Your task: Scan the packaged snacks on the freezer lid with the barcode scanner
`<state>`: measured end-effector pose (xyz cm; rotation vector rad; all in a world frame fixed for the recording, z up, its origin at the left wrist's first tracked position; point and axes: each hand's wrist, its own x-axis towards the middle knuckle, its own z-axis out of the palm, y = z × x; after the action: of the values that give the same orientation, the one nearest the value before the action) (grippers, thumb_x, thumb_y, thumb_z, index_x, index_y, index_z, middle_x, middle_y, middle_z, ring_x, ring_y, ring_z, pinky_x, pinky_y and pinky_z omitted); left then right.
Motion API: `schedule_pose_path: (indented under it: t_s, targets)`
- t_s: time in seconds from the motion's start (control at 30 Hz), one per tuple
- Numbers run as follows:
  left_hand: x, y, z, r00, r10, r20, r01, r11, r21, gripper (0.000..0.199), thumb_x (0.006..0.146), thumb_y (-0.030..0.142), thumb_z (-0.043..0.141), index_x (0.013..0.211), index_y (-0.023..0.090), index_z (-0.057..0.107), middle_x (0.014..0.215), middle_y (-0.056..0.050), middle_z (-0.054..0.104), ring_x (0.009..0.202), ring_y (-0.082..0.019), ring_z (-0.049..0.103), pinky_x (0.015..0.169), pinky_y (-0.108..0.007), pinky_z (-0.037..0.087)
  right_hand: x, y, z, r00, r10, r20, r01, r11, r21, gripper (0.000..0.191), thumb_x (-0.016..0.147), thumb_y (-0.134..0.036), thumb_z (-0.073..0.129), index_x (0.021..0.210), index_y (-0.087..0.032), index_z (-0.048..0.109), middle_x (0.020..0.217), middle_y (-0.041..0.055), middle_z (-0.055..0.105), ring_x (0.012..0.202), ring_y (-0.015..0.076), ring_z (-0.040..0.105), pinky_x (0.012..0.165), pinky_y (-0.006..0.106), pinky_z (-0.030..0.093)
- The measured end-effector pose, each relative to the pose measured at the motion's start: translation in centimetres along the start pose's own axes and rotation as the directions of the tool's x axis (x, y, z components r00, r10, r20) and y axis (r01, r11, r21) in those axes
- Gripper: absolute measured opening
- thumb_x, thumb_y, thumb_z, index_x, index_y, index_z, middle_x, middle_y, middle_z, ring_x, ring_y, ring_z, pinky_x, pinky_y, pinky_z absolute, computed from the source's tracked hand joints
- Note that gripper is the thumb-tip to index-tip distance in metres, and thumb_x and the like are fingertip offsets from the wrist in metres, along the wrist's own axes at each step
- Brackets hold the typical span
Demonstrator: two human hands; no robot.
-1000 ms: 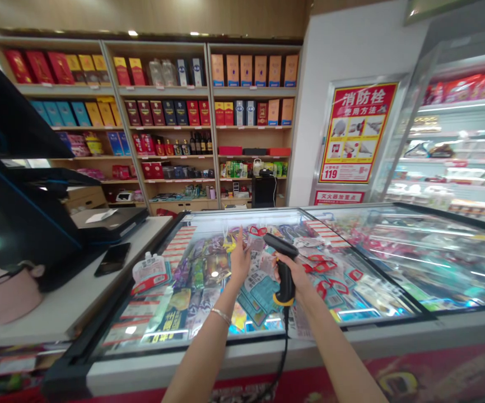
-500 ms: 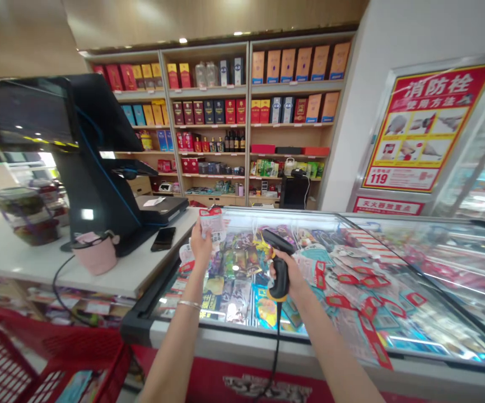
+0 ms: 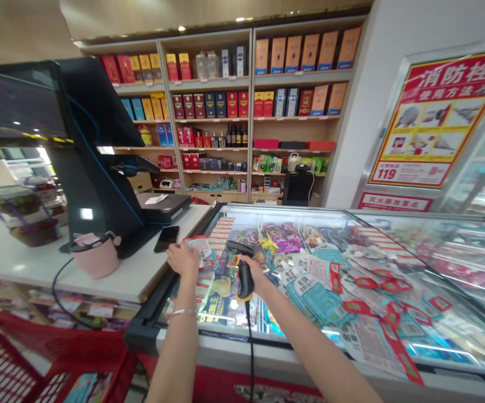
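My left hand [image 3: 183, 259] is at the left edge of the glass-topped freezer [image 3: 225, 215], its fingers closed on a flat white-and-red snack packet [image 3: 199, 246]. Part of a teal packet shows beneath that one. In my right hand [image 3: 254, 273] is a black-and-yellow barcode scanner [image 3: 245, 278], gripped by its handle, its head turned left towards the packet. The scanner's cable hangs down over the freezer's front. To the right, a loose pile of similar snack packets [image 3: 318, 294], teal, white and red, lies spread on the glass.
Left of the freezer, a white counter [image 3: 141, 274] bears a checkout terminal [image 3: 99, 184], a phone [image 3: 167, 239], a pink pot [image 3: 95, 257] and stacked clear tubs [image 3: 32, 218]. A red shopping basket [image 3: 53, 358] stands at lower left. Shelves of boxes [image 3: 209, 106] line the back.
My left hand has come down and left with the packet, from above the glass to the freezer's edge. My right hand has moved the scanner left, closer to it.
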<state>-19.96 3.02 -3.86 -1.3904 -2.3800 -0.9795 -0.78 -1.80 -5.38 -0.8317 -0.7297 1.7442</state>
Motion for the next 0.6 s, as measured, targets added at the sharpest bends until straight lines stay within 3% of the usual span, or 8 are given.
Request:
schedule_pose_path:
  t_s: [0.13,0.33,0.5,0.6]
  targets:
    - [0.0,-0.7,0.8,0.987,0.154,0.046,-0.153,0.988,-0.014,0.035,0.082,0.017,0.043,0.111,0.017,0.064,0.123,-0.013,0.056,0.113,-0.029,0.047,0.09,-0.041,0.04,0.0,0.6,-0.7,0.999,0.049,0.023,-0.051,0.997,0.054,0.017,0.071,-0.032,0.061,0.073,-0.016,0.057,0.069,0.006,0.069,0.042,0.01,0.054,0.039,0.02,0.041]
    - [0.1,-1.3,1.6,0.988,0.147,0.046,-0.145,0.989,-0.039,0.038,0.085,0.03,0.044,0.11,0.011,0.065,0.112,-0.018,0.062,0.103,-0.031,0.055,0.085,-0.042,0.042,-0.5,0.4,-1.0,0.999,0.034,0.024,-0.037,0.993,0.11,0.016,0.072,-0.029,0.063,0.074,-0.017,0.053,0.068,0.0059,0.069,0.043,0.0109,0.056,0.039,0.02,0.042]
    - [0.3,-1.3,1.7,0.991,0.131,0.034,-0.127,0.987,-0.094,0.04,0.086,0.031,0.041,0.113,0.011,0.064,0.115,-0.019,0.06,0.1,-0.029,0.057,0.084,-0.04,0.044,-2.3,-1.7,-0.7,0.999,-0.025,0.031,0.021,0.989,0.149,0.016,0.071,-0.025,0.067,0.081,-0.016,0.057,0.07,0.0059,0.069,0.046,0.0112,0.059,0.046,0.021,0.049]
    - [0.3,-0.9,1.6,0.988,0.151,0.023,-0.147,0.982,-0.12,0.041,0.087,0.03,0.04,0.113,0.01,0.063,0.118,-0.019,0.06,0.102,-0.029,0.057,0.088,-0.04,0.043,-4.7,-3.8,-1.6,0.996,-0.087,-0.025,0.09,0.982,0.165,0.012,0.073,-0.024,0.064,0.075,-0.014,0.059,0.065,0.0047,0.067,0.047,0.0109,0.059,0.048,0.021,0.051]
